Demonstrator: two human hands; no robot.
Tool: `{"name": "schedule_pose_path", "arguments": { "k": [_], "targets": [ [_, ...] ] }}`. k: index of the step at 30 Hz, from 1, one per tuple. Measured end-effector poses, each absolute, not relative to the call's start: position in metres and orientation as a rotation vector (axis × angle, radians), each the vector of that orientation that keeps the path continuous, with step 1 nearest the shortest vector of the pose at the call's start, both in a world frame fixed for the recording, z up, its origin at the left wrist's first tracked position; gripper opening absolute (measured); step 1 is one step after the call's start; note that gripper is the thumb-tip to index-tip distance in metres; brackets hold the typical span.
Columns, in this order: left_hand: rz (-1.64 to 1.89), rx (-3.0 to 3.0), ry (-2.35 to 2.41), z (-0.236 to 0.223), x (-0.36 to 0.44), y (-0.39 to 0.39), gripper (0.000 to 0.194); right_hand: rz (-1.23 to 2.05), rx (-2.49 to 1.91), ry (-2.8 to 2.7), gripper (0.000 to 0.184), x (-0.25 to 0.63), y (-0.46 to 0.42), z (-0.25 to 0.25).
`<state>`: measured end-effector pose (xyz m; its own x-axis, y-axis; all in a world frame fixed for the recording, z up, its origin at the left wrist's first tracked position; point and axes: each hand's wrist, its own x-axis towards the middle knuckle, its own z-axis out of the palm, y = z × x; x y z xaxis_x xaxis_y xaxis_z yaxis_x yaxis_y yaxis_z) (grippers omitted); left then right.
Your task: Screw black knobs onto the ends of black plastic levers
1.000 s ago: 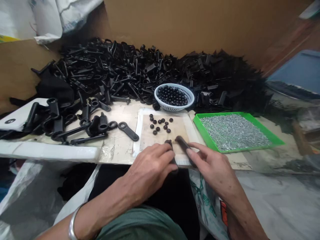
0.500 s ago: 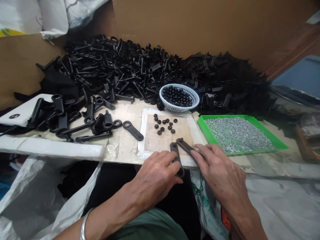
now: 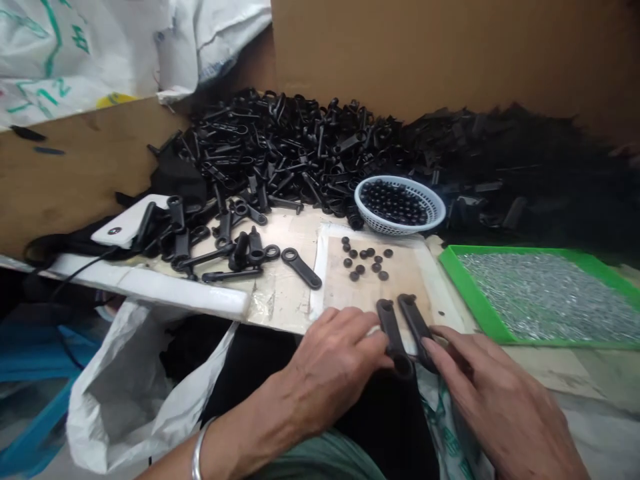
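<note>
My left hand (image 3: 340,360) is closed on a black plastic lever with a ring-shaped end (image 3: 393,337), at the front edge of the work board. Close beside it, my right hand (image 3: 495,387) pinches a second black plastic lever (image 3: 416,327) between thumb and fingers. The two levers point away from me, nearly side by side and apart. Beyond them, several small black round caps (image 3: 376,268) lie scattered on a tan board (image 3: 345,297) with a white taped border. A single loose lever (image 3: 301,268) rests just left of that board.
Black plastic parts form a large heap (image 3: 280,147) at the back. A pale blue basket (image 3: 365,217) holds more round caps. Metal pins fill a green tray (image 3: 465,303) at right. More levers (image 3: 183,247) and a white phone-like device (image 3: 113,232) lie left; a white sack (image 3: 100,400) hangs below.
The view has swung left, so things appear shifted right. Both hands still hold their levers; the right lever now lies more nearly parallel to the left one.
</note>
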<state>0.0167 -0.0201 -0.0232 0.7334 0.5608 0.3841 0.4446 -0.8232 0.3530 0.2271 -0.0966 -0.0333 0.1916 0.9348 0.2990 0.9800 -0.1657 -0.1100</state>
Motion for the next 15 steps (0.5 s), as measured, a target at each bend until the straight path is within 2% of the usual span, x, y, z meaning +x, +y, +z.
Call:
{"name": "schedule_pose_path", "arguments": {
  "k": [5,10,15],
  "targets": [
    [0.528,2.863,1.27,-0.012,-0.01,0.01,0.022,-0.126,-2.157,-1.78,0.058,0.236,-0.096,-0.039],
    [0.396,2.858,1.285,-0.009,-0.018,0.033,0.02,-0.05,-2.169,-1.695,0.06,0.235,-0.098,-0.035],
    [0.513,2.861,1.283,0.009,-0.015,0.03,0.02,-0.035,-2.14,-1.59,0.058,0.232,-0.1,-0.025]
  ]
}}
